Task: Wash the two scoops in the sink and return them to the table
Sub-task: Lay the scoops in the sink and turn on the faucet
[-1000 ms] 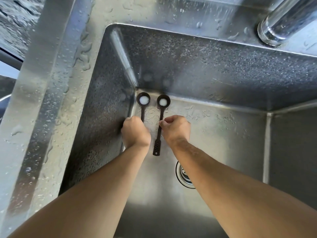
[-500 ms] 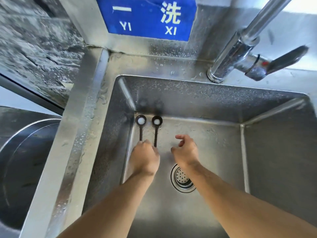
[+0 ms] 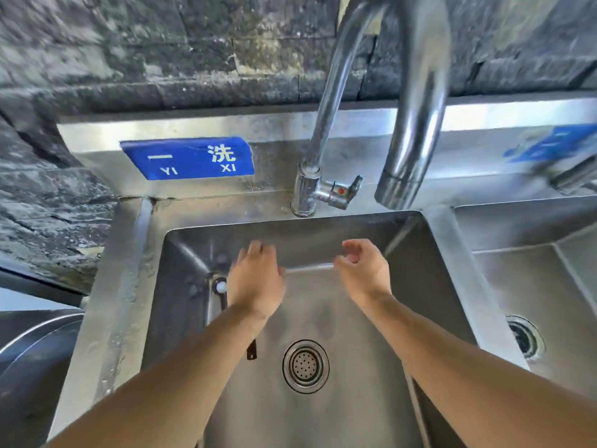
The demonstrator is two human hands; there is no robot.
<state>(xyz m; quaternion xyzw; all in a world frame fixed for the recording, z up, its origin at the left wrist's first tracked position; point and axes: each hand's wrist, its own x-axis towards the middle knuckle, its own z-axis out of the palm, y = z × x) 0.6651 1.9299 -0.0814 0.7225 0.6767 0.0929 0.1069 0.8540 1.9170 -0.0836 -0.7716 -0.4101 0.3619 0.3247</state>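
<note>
At about 9 o'clock in the view, a curved steel vessel (image 3: 29, 350) sits outside the sink's wet left rim (image 3: 113, 302). On the splashback at 11 o'clock is a blue sign (image 3: 187, 159) with white characters and the letters "YI XI". Inside the steel sink, in its far-left corner, one dark scoop (image 3: 220, 294) lies on the basin floor, bowl toward 12 o'clock with something white in it; its handle runs under the left hand toward 6 o'clock. A dark handle end (image 3: 251, 350) shows just beside the left forearm, toward the drain; the second scoop's bowl is hidden, so which scoop this end belongs to cannot be told. The left hand (image 3: 256, 282) hovers above the scoops, palm down, fingers loosely spread and pointing to 12 o'clock, holding nothing. The round perforated drain (image 3: 306, 366) lies at 6 o'clock from centre, between the two forearms. The faucet (image 3: 315, 176) rises from the back rim at 12 o'clock, its lever pointing to 3 o'clock, and its spout (image 3: 410, 140) arcs down over the far-right side of the basin. The right hand (image 3: 363, 270) is raised below the spout, fingers curled loosely inward, empty, well apart from the scoops. At 3 o'clock, a second basin (image 3: 533, 270) with its own drain adjoins.
</note>
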